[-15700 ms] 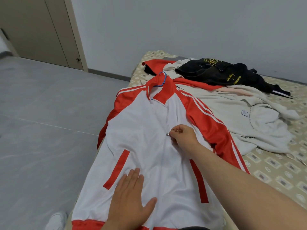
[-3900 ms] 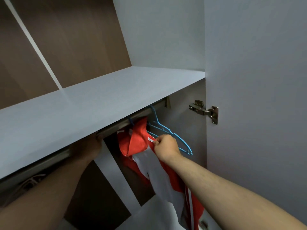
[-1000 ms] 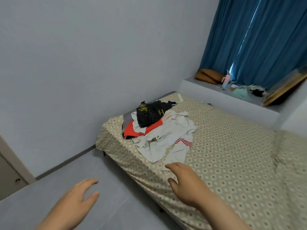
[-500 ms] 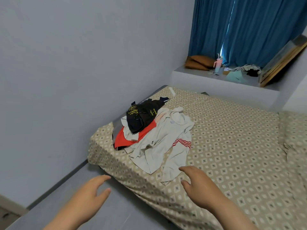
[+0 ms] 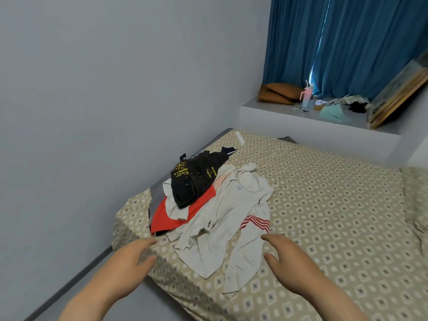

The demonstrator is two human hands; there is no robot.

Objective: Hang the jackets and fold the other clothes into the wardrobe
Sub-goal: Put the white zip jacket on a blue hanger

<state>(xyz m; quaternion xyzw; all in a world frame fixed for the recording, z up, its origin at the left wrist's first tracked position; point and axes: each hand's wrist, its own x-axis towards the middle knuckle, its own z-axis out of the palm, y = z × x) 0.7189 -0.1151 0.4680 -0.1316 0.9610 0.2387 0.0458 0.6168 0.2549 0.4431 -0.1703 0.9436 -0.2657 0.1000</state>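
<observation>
A heap of clothes lies at the near left corner of the patterned bed (image 5: 324, 205). On top is a cream zip jacket (image 5: 222, 223) with red sleeve stripes; behind it lie a black garment (image 5: 194, 181) with yellow print and a red garment (image 5: 169, 216). My left hand (image 5: 129, 262) reaches forward over the bed's corner, fingers straight, holding nothing. My right hand (image 5: 287, 258) is stretched out just right of the cream jacket's sleeve, also empty. Neither hand touches the clothes.
A grey wall runs along the left. A raised ledge (image 5: 301, 117) under blue curtains (image 5: 347, 42) carries a pink bottle (image 5: 306, 97), a brown cushion (image 5: 275, 93), loose items and a leaning frame (image 5: 398, 93). Grey floor lies at lower left.
The view has closed in on the bed and the clothes heap. Both hands have reached farther forward toward the cream jacket, still empty.
</observation>
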